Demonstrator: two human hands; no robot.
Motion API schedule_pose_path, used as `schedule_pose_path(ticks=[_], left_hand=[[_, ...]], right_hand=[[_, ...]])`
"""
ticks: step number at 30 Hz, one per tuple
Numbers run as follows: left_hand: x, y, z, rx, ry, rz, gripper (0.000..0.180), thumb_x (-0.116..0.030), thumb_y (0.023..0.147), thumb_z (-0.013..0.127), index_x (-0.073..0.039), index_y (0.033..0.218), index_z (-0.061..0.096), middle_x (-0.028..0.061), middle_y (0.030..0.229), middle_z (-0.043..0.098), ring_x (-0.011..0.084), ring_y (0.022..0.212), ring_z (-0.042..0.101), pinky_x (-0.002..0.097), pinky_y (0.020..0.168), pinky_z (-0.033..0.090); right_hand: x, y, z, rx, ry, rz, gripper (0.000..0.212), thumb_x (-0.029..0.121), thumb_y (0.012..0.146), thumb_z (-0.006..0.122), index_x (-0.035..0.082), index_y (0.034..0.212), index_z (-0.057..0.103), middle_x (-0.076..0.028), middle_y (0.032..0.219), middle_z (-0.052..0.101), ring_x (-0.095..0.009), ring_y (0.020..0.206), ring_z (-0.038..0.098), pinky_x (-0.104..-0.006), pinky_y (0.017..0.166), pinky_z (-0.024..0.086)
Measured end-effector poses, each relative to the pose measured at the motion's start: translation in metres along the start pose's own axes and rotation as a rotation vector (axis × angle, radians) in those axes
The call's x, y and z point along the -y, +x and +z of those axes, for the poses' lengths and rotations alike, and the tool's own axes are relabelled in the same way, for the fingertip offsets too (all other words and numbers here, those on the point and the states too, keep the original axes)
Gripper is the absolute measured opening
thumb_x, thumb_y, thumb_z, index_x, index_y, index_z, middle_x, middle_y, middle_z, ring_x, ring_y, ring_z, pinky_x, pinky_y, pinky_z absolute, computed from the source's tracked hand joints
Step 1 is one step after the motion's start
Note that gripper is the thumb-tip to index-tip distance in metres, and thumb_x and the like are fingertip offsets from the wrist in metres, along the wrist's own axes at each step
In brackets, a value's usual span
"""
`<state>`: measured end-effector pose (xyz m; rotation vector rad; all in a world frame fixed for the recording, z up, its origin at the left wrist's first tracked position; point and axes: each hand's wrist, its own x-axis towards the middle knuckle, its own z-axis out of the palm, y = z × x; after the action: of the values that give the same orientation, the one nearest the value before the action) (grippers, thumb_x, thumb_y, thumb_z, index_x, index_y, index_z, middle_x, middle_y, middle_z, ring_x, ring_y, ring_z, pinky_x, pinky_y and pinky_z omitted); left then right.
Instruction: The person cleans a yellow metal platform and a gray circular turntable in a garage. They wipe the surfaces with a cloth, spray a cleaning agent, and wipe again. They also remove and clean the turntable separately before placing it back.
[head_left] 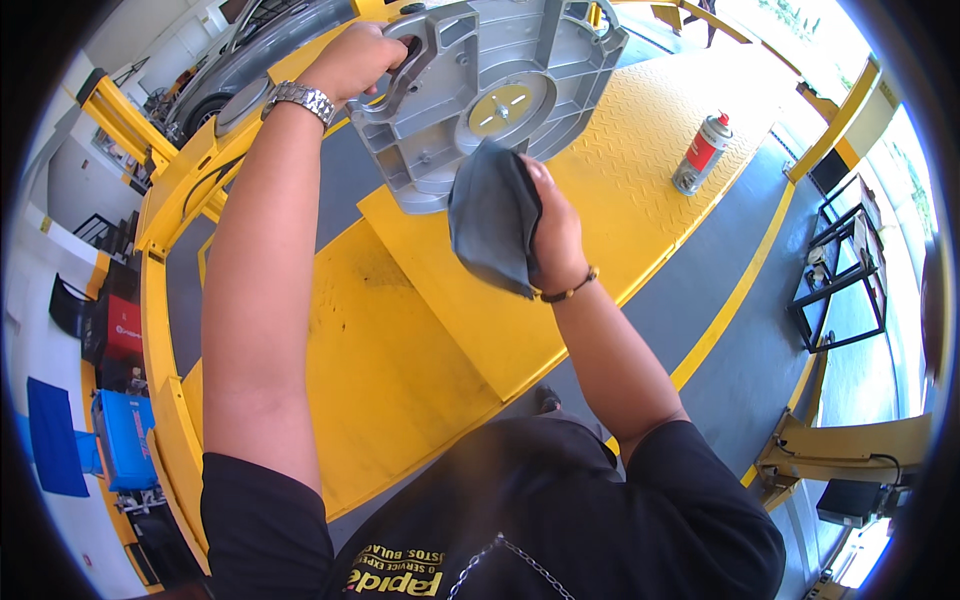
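My left hand [355, 62], with a metal watch at the wrist, is closed round the edge of a silver ribbed metal plate [560, 45] through a slot at its left side. The plate is held up and tilted, its ribbed side toward me. At its middle sits a round hub with a gold-coloured disc [500, 108]. My right hand [558, 228] grips a folded dark grey cloth [488, 220], just below the hub and in front of the plate's lower part. Whether the cloth touches the plate I cannot tell. Most of the right fingers are hidden behind the cloth.
Beneath the plate stretches a yellow platform [400, 400], partly of tread plate. A spray can [703, 153] with a red cap stands on it at right. A yellow rail [152, 300] runs along the left. A car [290, 45] is behind; a black frame stand [845, 265] is at far right.
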<state>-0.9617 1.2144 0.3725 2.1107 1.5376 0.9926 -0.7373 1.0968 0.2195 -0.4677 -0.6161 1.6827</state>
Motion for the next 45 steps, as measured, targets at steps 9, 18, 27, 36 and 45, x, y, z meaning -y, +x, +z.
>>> schedule_pose_path(ticks=[9,18,27,36,45], left_hand=[[-0.008,0.0,-0.002,0.106,0.038,0.009,0.029,-0.023,0.077,0.062,0.001,0.094,0.061,0.0036,0.077,0.06,0.0111,0.057,0.049,0.028,0.052,0.041],[-0.016,-0.011,0.008,-0.016,-0.006,0.014,0.031,-0.022,0.084,0.059,0.007,0.092,0.066,0.0163,0.085,0.069,0.0233,0.059,0.066,0.0321,0.061,0.057],[0.006,0.01,0.001,0.026,0.097,0.111,0.026,-0.018,0.083,0.059,0.005,0.091,0.068,0.0141,0.084,0.068,0.0214,0.071,0.068,0.0335,0.064,0.058],[-0.001,0.006,0.001,0.001,-0.015,-0.064,0.029,-0.021,0.082,0.061,0.006,0.09,0.068,0.0119,0.088,0.07,0.0186,0.077,0.071,0.0311,0.068,0.059],[0.004,0.009,0.0,-0.005,-0.115,-0.087,0.029,-0.022,0.084,0.063,0.005,0.09,0.069,0.0121,0.091,0.071,0.0176,0.08,0.072,0.0321,0.072,0.061]], right_hand=[[0.023,-0.004,0.015,0.089,-0.143,0.041,0.034,0.002,0.092,0.05,-0.001,0.125,0.055,-0.013,0.114,0.067,-0.027,0.1,0.067,-0.0387,0.091,0.055],[-0.001,0.018,0.057,-0.21,-0.281,-0.749,0.036,0.005,0.098,0.05,-0.006,0.133,0.054,-0.015,0.118,0.068,-0.025,0.102,0.068,-0.0318,0.091,0.052],[-0.086,0.104,0.043,0.178,-1.435,-1.364,0.057,0.007,0.087,0.064,-0.003,0.141,0.049,-0.022,0.156,0.035,-0.046,0.145,0.03,-0.0522,0.118,0.028],[-0.093,0.031,-0.052,-0.291,-0.61,-0.102,0.024,0.02,0.101,0.053,0.001,0.095,0.066,-0.003,0.078,0.066,-0.018,0.074,0.061,-0.0313,0.071,0.047],[-0.009,0.093,0.048,-0.265,-0.726,-1.277,0.033,0.004,0.096,0.053,-0.004,0.127,0.059,-0.02,0.129,0.059,-0.031,0.119,0.057,-0.039,0.103,0.042]])
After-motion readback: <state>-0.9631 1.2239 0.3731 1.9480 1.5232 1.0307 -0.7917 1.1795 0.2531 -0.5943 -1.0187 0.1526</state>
